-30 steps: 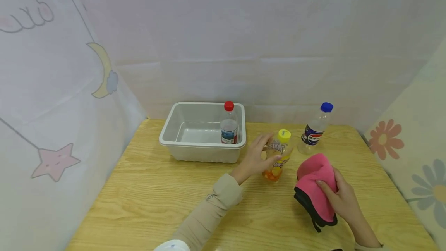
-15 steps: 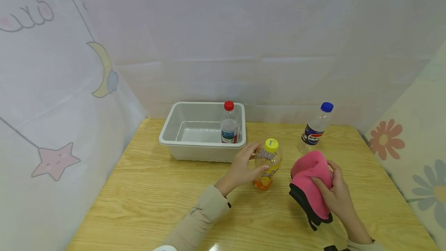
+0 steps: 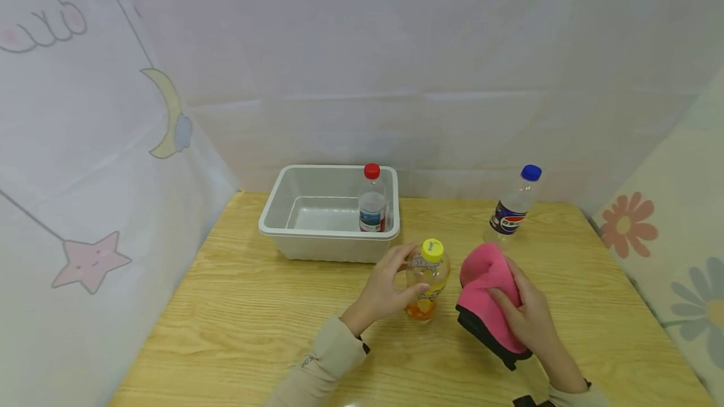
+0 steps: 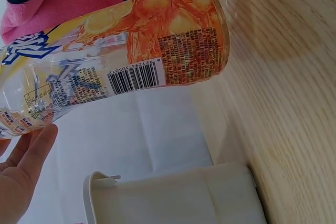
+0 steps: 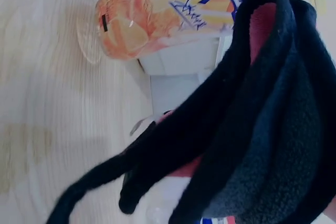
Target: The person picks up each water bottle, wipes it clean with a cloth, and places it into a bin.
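My left hand [image 3: 380, 293] grips a clear plastic drink bottle [image 3: 434, 281] with a yellow cap around its upper part. Its orange fruit label and barcode face the left wrist view, where the bottle [image 4: 142, 45] has its base close to the tabletop; whether it touches is hard to tell. My right hand [image 3: 534, 316] holds a folded pink towel [image 3: 488, 297] with black edging, thumb on the pink side. The towel's dark side [image 5: 268, 129] fills much of the right wrist view and hides most of the right hand there. Bottle and towel are a small gap apart.
A light grey plastic bin [image 3: 334, 247] stands at the back of the wooden table [image 3: 237, 306]. Inside its right end is a red-capped bottle [image 3: 371, 206]. A blue-capped Pepsi bottle [image 3: 511, 212] stands behind the towel. Printed cloth walls [image 3: 396, 80] enclose the table.
My left hand has brought the yellow-capped bottle left and nearer to me. My right hand has shifted left with the towel. The other bottles and the bin have stayed put.
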`<state>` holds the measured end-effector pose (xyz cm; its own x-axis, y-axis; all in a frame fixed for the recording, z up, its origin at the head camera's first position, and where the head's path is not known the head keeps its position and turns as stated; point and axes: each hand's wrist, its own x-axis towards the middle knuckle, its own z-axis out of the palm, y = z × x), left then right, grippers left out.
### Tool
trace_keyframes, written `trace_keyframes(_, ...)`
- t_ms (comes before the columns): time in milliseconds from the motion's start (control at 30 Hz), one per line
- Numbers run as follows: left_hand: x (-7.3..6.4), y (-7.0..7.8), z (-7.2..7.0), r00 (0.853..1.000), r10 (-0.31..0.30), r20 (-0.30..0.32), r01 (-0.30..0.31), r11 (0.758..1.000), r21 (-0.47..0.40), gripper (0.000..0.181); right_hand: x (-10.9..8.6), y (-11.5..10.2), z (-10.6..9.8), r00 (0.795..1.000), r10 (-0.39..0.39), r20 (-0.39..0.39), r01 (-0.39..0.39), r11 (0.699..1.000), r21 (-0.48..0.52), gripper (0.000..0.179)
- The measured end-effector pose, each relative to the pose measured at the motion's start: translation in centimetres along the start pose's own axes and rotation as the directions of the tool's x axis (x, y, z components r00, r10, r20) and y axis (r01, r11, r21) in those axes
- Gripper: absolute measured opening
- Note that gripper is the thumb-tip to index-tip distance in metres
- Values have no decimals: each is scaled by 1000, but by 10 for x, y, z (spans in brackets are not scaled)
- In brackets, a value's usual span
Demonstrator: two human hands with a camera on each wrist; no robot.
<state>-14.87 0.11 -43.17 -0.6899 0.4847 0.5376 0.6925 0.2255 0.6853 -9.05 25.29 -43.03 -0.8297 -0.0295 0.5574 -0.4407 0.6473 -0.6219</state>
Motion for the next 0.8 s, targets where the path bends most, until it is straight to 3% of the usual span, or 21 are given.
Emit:
trace_keyframes(233,-5,-5,0,1000,-8,-12,8,1000,6,62,4,-8,13,993,-100,56,102,994,-40,60)
trace_keyframes(500,-12,-9,2,999,-30,-13,30,1000,-2,62,10,-14,23,981,-121,150,131,990,-55,64)
trace_keyframes(800,-10,-10,3,1000,-21,-15,21,1000,-16,63,17,-18,29,969,-158,188,174,982,-71,68)
